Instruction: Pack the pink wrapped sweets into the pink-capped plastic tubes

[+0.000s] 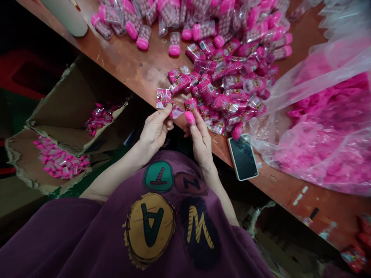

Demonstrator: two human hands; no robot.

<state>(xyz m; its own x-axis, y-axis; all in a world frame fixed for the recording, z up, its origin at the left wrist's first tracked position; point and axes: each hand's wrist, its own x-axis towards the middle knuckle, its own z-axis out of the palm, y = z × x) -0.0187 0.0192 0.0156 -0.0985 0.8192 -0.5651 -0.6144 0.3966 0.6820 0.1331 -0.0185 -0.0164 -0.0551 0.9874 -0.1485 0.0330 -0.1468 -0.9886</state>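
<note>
My left hand [155,129] pinches a small pink printed plastic sleeve [164,98] with its thumb and fingers at the near edge of the brown table [136,67]. My right hand [199,139] is closed on a small candy tube whose pink cap [189,116] sticks up between the fingers. The two hands are close together, just in front of a heap of pink-labelled tubes [228,83]. Farther back lie several clear tubes with pink caps [174,23] and no labels.
A phone [242,157] lies face up on the table right of my right hand. A clear bag of pink caps [327,127] fills the right side. Below the table on the left, torn cardboard boxes [60,127] hold finished pink tubes.
</note>
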